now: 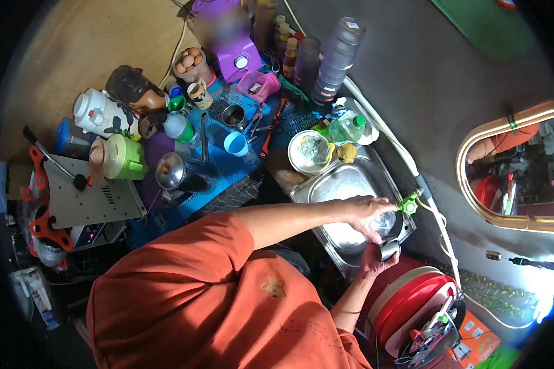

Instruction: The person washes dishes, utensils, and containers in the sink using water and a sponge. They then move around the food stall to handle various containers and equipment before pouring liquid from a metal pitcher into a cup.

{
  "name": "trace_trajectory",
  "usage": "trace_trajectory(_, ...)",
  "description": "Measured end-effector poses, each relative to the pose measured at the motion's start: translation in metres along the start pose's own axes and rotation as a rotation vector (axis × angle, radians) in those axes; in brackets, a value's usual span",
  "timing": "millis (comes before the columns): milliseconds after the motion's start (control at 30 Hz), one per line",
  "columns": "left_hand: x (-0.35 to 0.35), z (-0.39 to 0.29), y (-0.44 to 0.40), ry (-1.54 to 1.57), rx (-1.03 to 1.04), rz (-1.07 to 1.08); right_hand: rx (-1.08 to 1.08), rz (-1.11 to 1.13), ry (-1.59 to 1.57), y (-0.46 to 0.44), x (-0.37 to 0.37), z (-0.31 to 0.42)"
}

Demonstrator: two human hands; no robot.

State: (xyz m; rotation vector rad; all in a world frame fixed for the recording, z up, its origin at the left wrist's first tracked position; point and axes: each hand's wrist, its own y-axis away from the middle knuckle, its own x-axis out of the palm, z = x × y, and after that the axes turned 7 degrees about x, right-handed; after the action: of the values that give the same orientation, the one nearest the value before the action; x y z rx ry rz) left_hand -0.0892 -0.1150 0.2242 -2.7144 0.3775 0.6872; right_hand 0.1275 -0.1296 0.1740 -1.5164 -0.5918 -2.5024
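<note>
My left hand reaches over the metal sink, its fingers stretched apart close to the green tap. A pale, shiny patch shows beneath this hand; whether it is running water or a clear object, I cannot tell. Below it, my right hand grips a small metal cup near the sink's front rim. At the sink's far corner are a white bowl with whitish contents, a yellowish sponge and a green-tinted bottle.
Left of the sink, a blue-covered table carries a metal pot, a blue cup, a lime-green pitcher and a container of eggs. Red basins stand at right. A white pipe runs along the wall.
</note>
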Motion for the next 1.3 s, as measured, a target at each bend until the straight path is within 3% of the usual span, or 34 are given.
trace_trajectory(67,0.014,0.015,-0.002,-0.126,0.073,-0.007,0.016,0.004,0.045,-0.003,0.02,-0.007)
trace_trajectory(167,-0.044,-0.021,0.004,-0.141,-0.089,0.013,0.121,0.109,0.064,-0.013,0.034,-0.005)
trace_trajectory(267,-0.093,-0.027,0.013,-0.213,-0.093,0.098,0.202,0.167,0.1,-0.026,0.049,-0.013)
trace_trajectory(333,-0.125,-0.031,0.026,-0.41,-0.122,0.054,0.225,0.245,0.257,-0.035,0.072,-0.024)
trace_trajectory(400,-0.175,-0.028,0.059,-0.44,-0.009,-0.161,0.256,0.31,0.325,-0.035,0.11,-0.031)
trace_trajectory(500,-0.282,-0.06,0.1,-0.501,-0.369,-0.132,0.227,0.199,0.448,-0.041,0.123,-0.031)
trace_trajectory(600,-0.36,-0.065,0.144,-0.886,-0.766,-0.192,0.188,0.008,0.454,-0.05,0.102,-0.02)
trace_trajectory(667,-0.399,-0.015,0.186,-1.094,-0.858,-0.251,0.163,-0.047,0.41,-0.046,0.105,-0.015)
trace_trajectory(733,-0.426,0.017,0.211,-1.236,-0.957,-0.156,0.156,-0.105,0.372,-0.045,0.107,-0.01)
trace_trajectory(767,-0.43,0.038,0.225,-1.235,-0.954,-0.154,0.154,-0.108,0.371,-0.045,0.107,-0.007)
trace_trajectory(833,-0.428,0.081,0.247,-1.38,-0.968,0.137,0.151,-0.146,0.387,-0.044,0.106,-0.002)
trace_trajectory(867,-0.424,0.093,0.249,-1.381,-0.962,0.141,0.147,-0.15,0.384,-0.044,0.104,0.0)
trace_trajectory(933,-0.416,0.115,0.251,-1.295,-0.962,0.37,0.166,-0.163,0.415,-0.045,0.103,0.003)
trace_trajectory(1000,-0.408,0.148,0.255,-1.292,-0.944,0.373,0.171,-0.196,0.409,-0.046,0.106,0.005)
trace_trajectory(1067,-0.403,0.166,0.253,-1.253,-0.996,0.525,0.179,-0.188,0.432,-0.046,0.107,0.007)
trace_trajectory(1233,-0.401,0.205,0.267,-1.14,-1.08,0.539,0.176,-0.196,0.438,-0.046,0.107,0.012)
trace_trajectory(1300,-0.401,0.211,0.272,-0.948,-1.128,0.405,0.169,-0.218,0.443,-0.044,0.106,0.013)
